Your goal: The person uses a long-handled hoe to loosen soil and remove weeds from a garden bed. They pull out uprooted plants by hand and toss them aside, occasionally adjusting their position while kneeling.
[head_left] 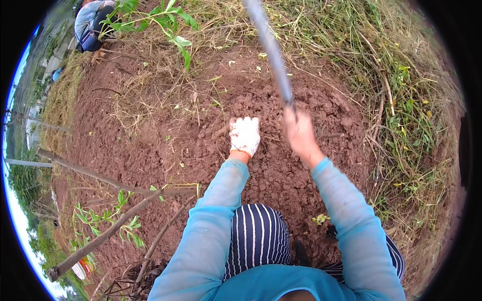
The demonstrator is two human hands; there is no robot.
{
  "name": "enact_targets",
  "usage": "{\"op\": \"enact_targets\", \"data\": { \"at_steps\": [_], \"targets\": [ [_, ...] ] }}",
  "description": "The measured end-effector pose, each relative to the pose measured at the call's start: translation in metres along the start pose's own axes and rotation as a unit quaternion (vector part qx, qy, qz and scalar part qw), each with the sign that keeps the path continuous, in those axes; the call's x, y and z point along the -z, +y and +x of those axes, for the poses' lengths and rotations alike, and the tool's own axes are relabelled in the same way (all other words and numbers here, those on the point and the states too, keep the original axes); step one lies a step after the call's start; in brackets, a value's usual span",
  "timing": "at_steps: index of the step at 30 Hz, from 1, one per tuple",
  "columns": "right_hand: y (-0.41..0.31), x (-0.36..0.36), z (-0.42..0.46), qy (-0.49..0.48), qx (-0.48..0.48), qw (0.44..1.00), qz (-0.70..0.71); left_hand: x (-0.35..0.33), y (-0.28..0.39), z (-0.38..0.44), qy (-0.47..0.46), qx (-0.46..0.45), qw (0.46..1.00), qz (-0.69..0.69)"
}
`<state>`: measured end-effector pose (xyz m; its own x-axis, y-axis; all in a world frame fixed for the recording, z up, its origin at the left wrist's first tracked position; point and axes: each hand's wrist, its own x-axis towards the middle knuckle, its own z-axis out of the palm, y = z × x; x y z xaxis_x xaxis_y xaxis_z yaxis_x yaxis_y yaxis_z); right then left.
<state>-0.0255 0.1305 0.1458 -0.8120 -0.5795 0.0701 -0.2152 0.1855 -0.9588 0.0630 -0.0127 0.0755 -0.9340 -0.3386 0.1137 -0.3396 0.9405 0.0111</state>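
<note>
My left hand (245,135), in a soiled white knit glove with an orange cuff, is low over broken reddish-brown soil (211,154). Its fingers curl downward and away from the camera, so whatever may lie under them is hidden. To its right, my bare right hand (300,131) grips a long, narrow metal tool (272,52), possibly a machete. Motion blurs both that hand and the tool, which points away from me and runs out past the top of the view. Loose clods and thin dry stems surround both hands.
Cut grass and weeds (399,98) lie heaped along the right. Wooden poles (109,233) slant across the lower left beside a leafy plant (98,222). A green leafy stem (165,19) arches in at the top. Another person (90,26) crouches at the upper left.
</note>
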Motion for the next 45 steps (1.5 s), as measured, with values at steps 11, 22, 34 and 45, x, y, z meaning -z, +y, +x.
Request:
{"op": "enact_targets", "data": {
  "at_steps": [11,22,34,45],
  "targets": [
    [0.058,-0.038,-0.053,-0.164,-0.382,0.903,0.108,0.009,-0.008,-0.024,0.057,0.033,0.998,-0.020],
    [0.029,-0.032,-0.059,-0.162,-0.438,0.868,0.169,0.033,-0.022,-0.036,0.113,0.102,0.965,-0.214],
    [-0.057,0.035,-0.103,-0.158,-0.401,0.870,0.238,0.083,-0.026,-0.029,0.282,0.217,0.814,-0.459],
    [-0.081,0.078,-0.159,-0.088,-0.413,0.842,0.336,0.199,-0.020,-0.032,0.328,0.084,0.572,-0.747]
  ]
}}
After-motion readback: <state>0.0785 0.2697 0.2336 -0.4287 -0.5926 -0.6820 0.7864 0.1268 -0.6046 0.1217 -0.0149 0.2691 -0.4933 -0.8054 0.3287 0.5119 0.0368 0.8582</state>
